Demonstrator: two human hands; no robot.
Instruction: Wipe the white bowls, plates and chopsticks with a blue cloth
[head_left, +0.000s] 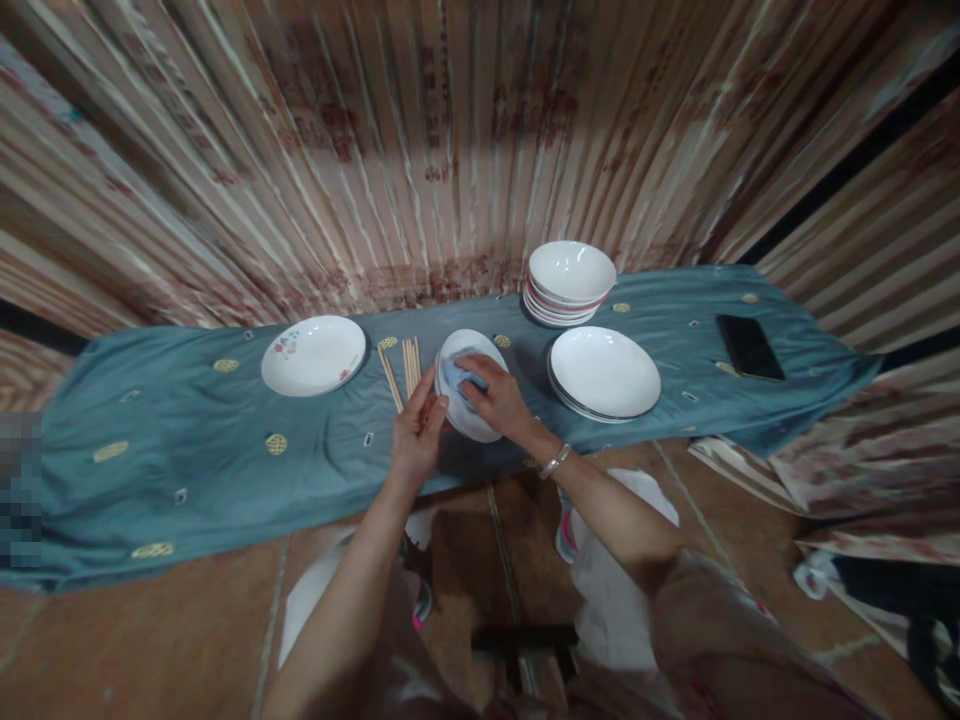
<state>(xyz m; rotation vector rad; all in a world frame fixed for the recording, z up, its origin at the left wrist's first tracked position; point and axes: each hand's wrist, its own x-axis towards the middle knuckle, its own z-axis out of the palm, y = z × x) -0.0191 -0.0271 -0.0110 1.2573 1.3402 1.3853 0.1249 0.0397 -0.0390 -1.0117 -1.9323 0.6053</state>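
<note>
My left hand [421, 428] grips the left rim of a white bowl [480, 424], which is tilted toward me above the near part of the table. Inside the bowl, my right hand [496, 396] presses a light blue cloth [459, 372] against the surface, fingers curled over it. Just left of the bowl lie several wooden chopsticks [411, 362], partly hidden behind my left hand. A white plate with a floral print [319, 355] rests farther left. To the right sit a stack of white plates [606, 370] and, behind it, a stack of bowls [570, 275].
A green cloth with yellow pineapple prints covers the long table [225, 430]. A black phone [750, 347] lies near its right end. Pleated curtains [420, 150] hang close behind. Below is a brown tiled floor [210, 640], with a dark bar [525, 638] between my legs.
</note>
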